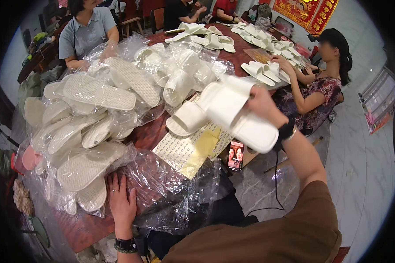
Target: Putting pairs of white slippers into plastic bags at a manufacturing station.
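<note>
My right hand (265, 105) grips a white slipper (256, 130) by its strap and holds it up over the table's right edge; the hand is slightly blurred. Just left of it, a second white slipper (186, 118) rests on a sheet of small printed stickers (173, 147). Flat on the table near its front edge lies my left hand (122, 199), fingers stretched out and holding nothing. Beside those fingers spreads a clear plastic bag (162, 175). A pile of bagged white slippers (81, 168) rises just beyond the left hand.
A yellow paper (202, 151) lies over the stickers. At the table's right edge is a lit phone (235, 155) with a cable nearby. More slippers (261, 72) cover the far side, where a person (316, 85) handles some. Another person (90, 33) sits behind the bagged pile.
</note>
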The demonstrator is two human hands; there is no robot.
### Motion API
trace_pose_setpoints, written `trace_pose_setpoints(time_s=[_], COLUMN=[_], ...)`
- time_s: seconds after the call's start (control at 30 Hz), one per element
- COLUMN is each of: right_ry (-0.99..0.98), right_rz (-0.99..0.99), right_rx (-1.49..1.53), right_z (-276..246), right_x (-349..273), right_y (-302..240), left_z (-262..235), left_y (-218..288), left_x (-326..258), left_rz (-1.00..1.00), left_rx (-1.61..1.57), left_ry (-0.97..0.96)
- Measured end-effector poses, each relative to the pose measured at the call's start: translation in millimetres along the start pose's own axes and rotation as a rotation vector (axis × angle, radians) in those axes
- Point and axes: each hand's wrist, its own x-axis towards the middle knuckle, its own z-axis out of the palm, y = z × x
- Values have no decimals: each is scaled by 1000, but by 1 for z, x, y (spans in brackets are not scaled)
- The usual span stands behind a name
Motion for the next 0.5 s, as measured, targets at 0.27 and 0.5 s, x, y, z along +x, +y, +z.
trace_pose_setpoints(time_s=[0.27,0.5], right_ry=[228,-63], right_rz=[379,-33], right_rx=[-206,-584], right_z=[-117,-1], right_x=[221,266], right_y=[68,71], left_z=[0,-5], left_y=[1,2], left_x=[0,-5], left_rz=[3,-34], left_rx=[32,26], left_ry=[20,16])
